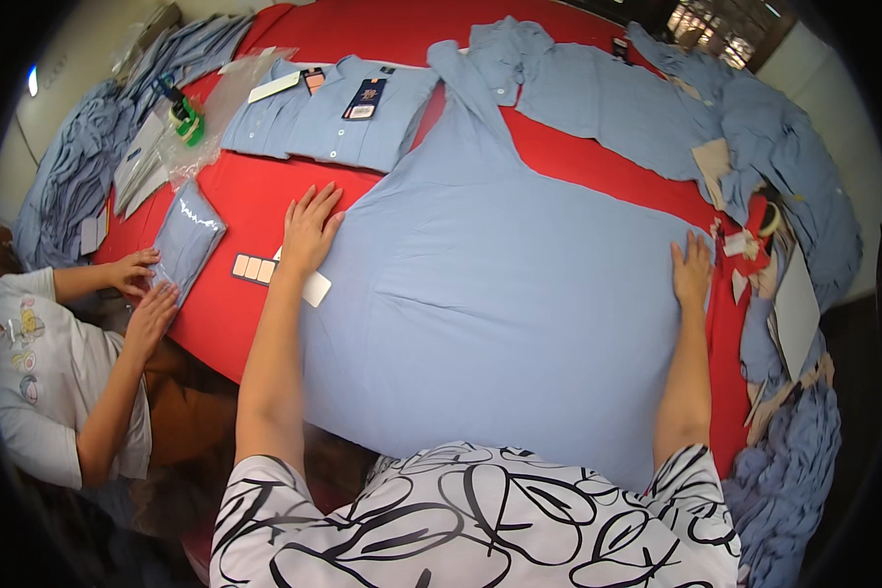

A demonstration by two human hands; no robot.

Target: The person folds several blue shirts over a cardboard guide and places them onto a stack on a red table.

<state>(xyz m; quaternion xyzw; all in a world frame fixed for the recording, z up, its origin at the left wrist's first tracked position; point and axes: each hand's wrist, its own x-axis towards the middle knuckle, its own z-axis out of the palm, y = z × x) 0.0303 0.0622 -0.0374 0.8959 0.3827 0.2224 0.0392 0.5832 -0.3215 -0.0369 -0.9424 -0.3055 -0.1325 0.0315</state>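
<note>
A light blue shirt (500,294) lies spread out in front of me, one sleeve reaching to the far side and its near edge at my body. My left hand (311,227) rests open at the shirt's left edge, fingers pointing away. Across from it, my right hand (693,269) lies flat on the right edge, fingers apart. Beside my left forearm is a dark tag (253,269) with pale panels, and a white card (316,289) shows on the other side of the wrist.
Folded blue shirts (348,118) with tags lie on the red tablecloth (235,206). A co-worker's hands (147,294) touch a bagged shirt (188,235) at left. A green tape dispenser (185,122) stands beyond. Piled blue garments (794,186), a tape roll (770,219) and white board (796,312) are at right.
</note>
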